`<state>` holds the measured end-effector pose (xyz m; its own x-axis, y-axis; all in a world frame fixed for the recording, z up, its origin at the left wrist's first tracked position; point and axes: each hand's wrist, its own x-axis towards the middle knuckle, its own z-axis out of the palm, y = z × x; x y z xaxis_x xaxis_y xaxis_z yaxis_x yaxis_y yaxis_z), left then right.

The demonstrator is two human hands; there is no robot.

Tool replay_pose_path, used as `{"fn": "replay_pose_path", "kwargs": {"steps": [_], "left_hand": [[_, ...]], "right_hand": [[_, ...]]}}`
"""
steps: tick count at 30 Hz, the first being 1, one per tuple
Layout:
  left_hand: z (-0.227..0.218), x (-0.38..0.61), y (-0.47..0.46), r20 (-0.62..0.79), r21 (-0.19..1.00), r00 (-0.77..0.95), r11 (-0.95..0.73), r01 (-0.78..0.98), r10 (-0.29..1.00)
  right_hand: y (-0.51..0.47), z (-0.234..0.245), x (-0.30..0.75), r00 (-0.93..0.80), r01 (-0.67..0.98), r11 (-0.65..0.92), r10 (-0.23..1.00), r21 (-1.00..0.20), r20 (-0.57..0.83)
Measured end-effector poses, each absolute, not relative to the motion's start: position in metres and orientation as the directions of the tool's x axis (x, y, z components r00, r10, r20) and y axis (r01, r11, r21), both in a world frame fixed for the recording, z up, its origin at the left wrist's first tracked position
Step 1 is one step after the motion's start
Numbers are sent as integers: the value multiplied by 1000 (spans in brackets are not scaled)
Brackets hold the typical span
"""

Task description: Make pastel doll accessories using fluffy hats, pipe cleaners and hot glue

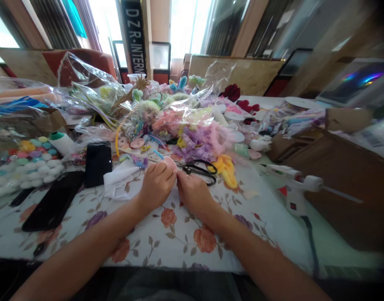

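Observation:
My left hand [156,184] and my right hand [193,191] meet at the middle of a flowered tablecloth [166,234]. Both have their fingers curled in and pressed together around a small pale pink piece [171,162] that sticks up between them. Black scissors [200,170] lie just behind my right hand. A folded white cloth [119,179] lies left of my left hand. Yellow fabric pieces [227,167] rest beside the scissors.
A white glue gun [293,184] with a black cord stands at the right. A black phone [55,200] and a black box [97,163] lie at the left by a bag of pastel pompoms [29,163]. Plastic bags of craft trimmings [166,113] crowd the back. A cardboard box [345,179] sits far right.

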<state>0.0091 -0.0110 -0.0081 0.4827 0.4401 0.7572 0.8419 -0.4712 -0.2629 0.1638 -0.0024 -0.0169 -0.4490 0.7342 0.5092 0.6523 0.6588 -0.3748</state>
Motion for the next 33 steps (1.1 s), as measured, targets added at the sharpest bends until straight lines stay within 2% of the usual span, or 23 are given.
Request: {"fn": "replay_pose_path", "kwargs": {"steps": [2,3,4,5,6,8,10,14,16,20,23,26,28,30,33], "left_hand": [[-5,9,-13,740,-343,546,-478,808,392],[-4,9,-14,739,-372,567,-482,793,364],[-3,8,-14,739,-394,584,-486,780,337],[-2,8,-14,739,-409,596,-494,767,315],[-3,7,-13,739,-411,602,-505,759,303],[-4,4,-10,748,-368,584,-536,760,315],[-5,1,-7,770,-282,531,-558,780,353],[-7,0,-3,793,-193,485,-604,773,368],[-8,1,-3,804,-153,468,-633,759,367],[-10,4,-3,841,-40,371,-639,768,394],[-10,0,3,830,-66,380,-603,795,409],[-9,-14,14,838,-63,329,-522,850,435],[-8,-23,21,875,21,214,-476,879,434],[-7,-29,25,899,140,98,-491,860,427],[-8,-28,24,891,270,30,-583,766,453]], "right_hand": [[-2,-12,162,-339,528,501,865,-686,370],[-2,-10,161,-310,386,360,918,-849,248],[-1,-8,162,-318,205,179,942,-962,107],[0,-8,163,-366,23,-17,930,-1000,-24],[1,-8,164,-431,-126,-191,894,-973,-120],[2,-9,165,-515,-284,-383,834,-879,-198],[1,-11,165,-501,-294,-372,845,-881,-189],[0,-12,165,-381,-168,-181,918,-969,-106],[1,-11,167,-408,-196,-234,902,-952,-137],[5,-10,168,-498,-364,-434,838,-824,-221],[3,-10,165,-536,-430,-489,815,-759,-221],[-3,-8,164,-574,-394,-472,796,-788,-190],[-8,-4,168,-593,-320,-405,791,-857,-152],[-12,5,175,-702,-185,-311,706,-932,-97],[-12,21,188,-908,4,-115,415,-993,-51]]}}
